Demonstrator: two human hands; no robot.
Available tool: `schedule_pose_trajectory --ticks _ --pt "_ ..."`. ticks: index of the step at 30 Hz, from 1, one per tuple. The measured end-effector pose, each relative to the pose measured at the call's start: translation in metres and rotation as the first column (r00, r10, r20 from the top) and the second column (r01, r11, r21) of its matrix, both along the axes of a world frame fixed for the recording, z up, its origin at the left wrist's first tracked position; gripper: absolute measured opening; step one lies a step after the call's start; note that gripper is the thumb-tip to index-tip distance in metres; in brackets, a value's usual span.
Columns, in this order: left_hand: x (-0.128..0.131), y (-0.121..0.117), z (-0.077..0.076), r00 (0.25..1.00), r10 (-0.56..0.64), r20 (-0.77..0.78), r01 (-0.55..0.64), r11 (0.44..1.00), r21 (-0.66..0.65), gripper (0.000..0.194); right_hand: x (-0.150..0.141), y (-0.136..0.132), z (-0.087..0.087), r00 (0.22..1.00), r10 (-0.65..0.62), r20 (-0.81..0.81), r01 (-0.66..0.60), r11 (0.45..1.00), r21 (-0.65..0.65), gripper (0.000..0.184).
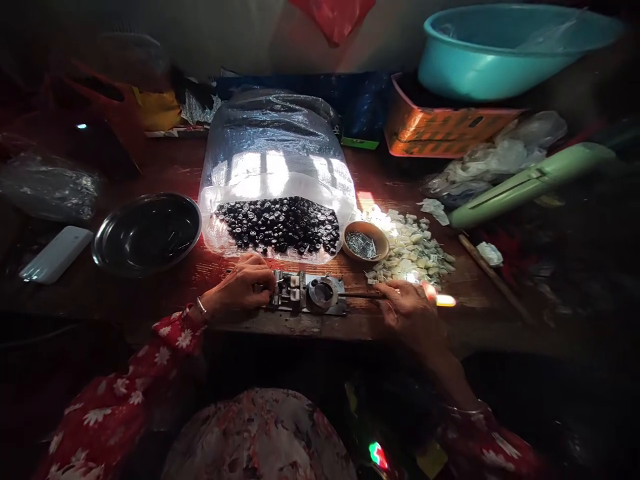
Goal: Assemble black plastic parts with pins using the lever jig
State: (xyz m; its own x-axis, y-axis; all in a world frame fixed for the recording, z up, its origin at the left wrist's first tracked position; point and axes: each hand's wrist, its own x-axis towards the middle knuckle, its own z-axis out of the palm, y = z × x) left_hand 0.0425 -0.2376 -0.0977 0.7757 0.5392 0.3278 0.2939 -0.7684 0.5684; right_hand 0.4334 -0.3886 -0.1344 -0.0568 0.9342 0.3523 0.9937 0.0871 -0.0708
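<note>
The fingers of the left hand [243, 285] are curled together at the left end of a small metal jig [305, 293], and whether anything is clamped between them cannot be told. The fingers of the right hand [407, 310] are closed around a thin dark rod [363, 295], which is held level, its tip pointed at a round steel ring [323, 293] on the jig. The jig is laid between the hands at the near edge of a wooden table [170, 167], with its long axis running left to right, and the left hand is the nearer, touching it, while the right hand is held off and is linked to it only by the rod. A bright glow [445, 301] is seen just beyond the right fingertips, its source unclear. Directly ahead of the jig, a clear plastic bag [273, 147] is filled with dark round beads [277, 225]. To its right, a small round bowl [367, 241] holds metal pins, and a heap of pale chips [413, 250] is piled just beside it. A steel bowl [147, 233] is placed left of the bag. Farther back, a turquoise basin [500, 57] is rested on an orange cardboard box [450, 130].
</note>
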Motion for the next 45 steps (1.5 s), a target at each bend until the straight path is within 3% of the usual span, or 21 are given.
schedule_pose_trajectory --ticks 6,10,13,14,16,17,19,23,27,28,29,32,34,39,42,45 --pt "0.003 -0.010 -0.001 0.996 0.075 0.039 -0.071 0.993 -0.091 0.012 -0.008 0.002 0.004 0.992 0.024 -0.125 -0.013 0.996 0.090 0.028" --pt "0.001 -0.018 0.006 0.961 0.195 0.194 -0.168 0.974 -0.150 0.007 -0.021 0.011 0.003 0.984 0.079 -0.160 -0.056 0.988 0.145 0.030" --pt "-0.019 -0.014 0.019 0.900 0.318 0.299 -0.312 0.948 -0.069 0.007 -0.032 0.018 0.002 0.977 0.096 -0.190 -0.069 0.987 0.146 0.031" --pt "-0.031 -0.009 0.024 0.865 0.393 0.312 -0.409 0.912 -0.016 0.006 -0.035 0.020 0.003 0.977 0.086 -0.193 -0.059 0.988 0.142 0.030" --pt "-0.062 0.002 0.033 0.731 0.607 0.313 -0.659 0.746 0.094 0.004 -0.042 0.024 0.004 0.979 0.063 -0.196 -0.037 0.990 0.135 0.030" --pt "-0.079 0.009 0.035 0.679 0.679 0.278 -0.731 0.663 0.165 0.004 -0.046 0.025 0.005 0.978 0.054 -0.201 -0.028 0.991 0.133 0.029" --pt "-0.110 0.021 0.036 0.607 0.780 0.151 -0.785 0.558 0.269 0.003 -0.054 0.029 0.009 0.971 0.040 -0.237 -0.011 0.992 0.122 0.028" --pt "-0.145 0.033 0.030 0.506 0.856 -0.107 -0.773 0.505 0.384 0.007 -0.072 0.046 0.019 0.913 0.046 -0.405 -0.011 0.996 0.088 0.026" --pt "-0.126 0.027 0.029 0.466 0.885 0.022 -0.805 0.413 0.427 0.020 -0.096 0.080 0.028 0.867 0.079 -0.492 -0.085 0.996 0.011 0.023" --pt "-0.114 0.026 0.029 0.497 0.866 0.058 -0.797 0.429 0.425 0.022 -0.102 0.090 0.030 0.875 0.064 -0.479 -0.091 0.995 -0.034 0.022" --pt "-0.101 0.024 0.028 0.551 0.832 0.065 -0.773 0.480 0.416 0.022 -0.108 0.100 0.032 0.890 0.040 -0.455 -0.089 0.992 -0.086 0.021" --pt "-0.053 0.026 0.020 0.776 0.629 -0.039 -0.589 0.746 0.311 0.021 -0.126 0.126 0.036 0.940 -0.045 -0.340 -0.039 0.971 -0.237 0.016" --pt "-0.022 0.033 0.011 0.845 0.519 -0.128 -0.486 0.846 0.220 0.019 -0.135 0.138 0.037 0.963 -0.088 -0.255 0.006 0.951 -0.308 0.015" --pt "0.024 0.055 -0.004 0.833 0.454 -0.317 -0.448 0.889 0.093 0.017 -0.142 0.151 0.035 0.978 -0.107 -0.182 0.038 0.937 -0.348 0.016" --pt "0.030 0.064 -0.004 0.822 0.459 -0.336 -0.457 0.885 0.092 0.014 -0.138 0.149 0.032 0.958 -0.104 -0.269 0.012 0.946 -0.323 0.015" --pt "0.027 0.062 0.000 0.821 0.463 -0.335 -0.462 0.883 0.087 0.013 -0.133 0.136 0.034 0.896 -0.072 -0.438 -0.024 0.977 -0.211 0.013"
